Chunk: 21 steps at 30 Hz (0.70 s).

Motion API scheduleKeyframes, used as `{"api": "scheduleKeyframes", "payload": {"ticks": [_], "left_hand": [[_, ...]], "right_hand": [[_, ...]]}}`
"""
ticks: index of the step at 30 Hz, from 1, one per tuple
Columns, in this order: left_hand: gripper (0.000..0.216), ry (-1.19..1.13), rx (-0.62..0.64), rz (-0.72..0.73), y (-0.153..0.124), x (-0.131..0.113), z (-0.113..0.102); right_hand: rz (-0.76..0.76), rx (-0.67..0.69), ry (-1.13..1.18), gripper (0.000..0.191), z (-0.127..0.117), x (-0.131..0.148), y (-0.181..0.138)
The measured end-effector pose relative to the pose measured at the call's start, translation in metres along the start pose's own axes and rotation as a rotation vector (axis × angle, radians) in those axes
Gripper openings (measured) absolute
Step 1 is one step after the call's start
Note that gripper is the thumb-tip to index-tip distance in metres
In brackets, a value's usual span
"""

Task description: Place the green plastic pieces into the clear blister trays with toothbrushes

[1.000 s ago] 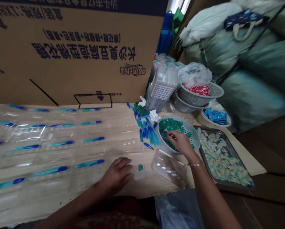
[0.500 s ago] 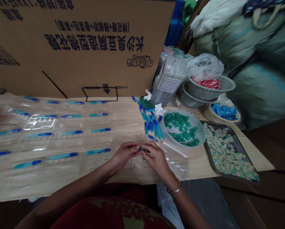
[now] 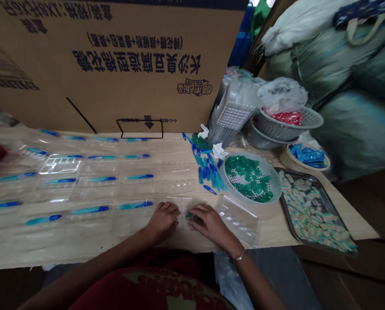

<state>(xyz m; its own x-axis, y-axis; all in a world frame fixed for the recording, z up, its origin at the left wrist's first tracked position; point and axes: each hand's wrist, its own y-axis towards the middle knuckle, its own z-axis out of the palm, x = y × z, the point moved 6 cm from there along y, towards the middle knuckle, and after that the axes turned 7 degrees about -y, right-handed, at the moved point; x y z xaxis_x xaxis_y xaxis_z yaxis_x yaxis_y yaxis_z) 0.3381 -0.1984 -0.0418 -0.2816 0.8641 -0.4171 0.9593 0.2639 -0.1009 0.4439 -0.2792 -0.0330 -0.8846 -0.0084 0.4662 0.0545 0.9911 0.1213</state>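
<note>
My right hand (image 3: 208, 220) curls over the right side of a clear plastic tray (image 3: 184, 202), fingers closed on a small green translucent piece (image 3: 189, 214). Across the tray's left side, my left hand (image 3: 164, 220) has its fingers bent together. A small whitish bit shows at those fingertips, too small to name. Just right of my hands lies another clear tray (image 3: 239, 219). Beyond it stands a white perforated basket (image 3: 278, 172) holding many green pieces like the one in my right hand. Loose blue-and-teal plastic sticks (image 3: 209, 172) are heaped left of that basket.
Rows of clear trays (image 3: 92, 193) with blue-and-teal sticks cover the left side. A large carton (image 3: 140, 94) stands behind. At right are a metal tray (image 3: 318, 211) of striped pieces, a bowl of blue packets (image 3: 308, 155), grey baskets (image 3: 313, 118) and stacked clear trays (image 3: 234, 107).
My hands were together, fingertips meeting at a green piece. Now they are apart over the clear tray, the green piece at my right fingers. The whole view has shifted slightly.
</note>
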Motion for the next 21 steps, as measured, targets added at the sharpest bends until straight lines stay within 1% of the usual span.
{"api": "scheduleKeyframes", "payload": {"ticks": [3,6,9,12,17,19,21], "left_hand": [[0.016,0.012,-0.005,-0.001,0.000,0.000,-0.001],[0.015,0.013,-0.008,0.002,-0.001,0.000,-0.001],[0.014,0.005,-0.015,0.016,-0.001,0.000,0.001],[0.014,0.001,-0.032,0.013,-0.001,0.000,0.001],[0.013,0.006,-0.034,0.016,-0.001,0.000,0.000],[0.012,0.019,-0.026,0.022,-0.001,-0.001,0.001],[0.011,0.029,-0.019,0.019,-0.001,-0.001,0.001]], "right_hand": [[0.025,-0.030,-0.011,0.019,0.000,-0.002,-0.002],[0.017,-0.031,0.020,0.023,-0.003,-0.001,-0.006],[-0.022,-0.005,-0.071,0.025,-0.007,0.003,-0.010],[-0.037,-0.002,-0.172,0.022,-0.006,0.007,-0.010],[0.041,-0.085,-0.094,0.018,-0.008,0.000,-0.011],[0.013,-0.087,-0.106,0.018,-0.010,-0.001,-0.012],[-0.043,-0.072,-0.166,0.016,-0.009,0.002,-0.012]]}}
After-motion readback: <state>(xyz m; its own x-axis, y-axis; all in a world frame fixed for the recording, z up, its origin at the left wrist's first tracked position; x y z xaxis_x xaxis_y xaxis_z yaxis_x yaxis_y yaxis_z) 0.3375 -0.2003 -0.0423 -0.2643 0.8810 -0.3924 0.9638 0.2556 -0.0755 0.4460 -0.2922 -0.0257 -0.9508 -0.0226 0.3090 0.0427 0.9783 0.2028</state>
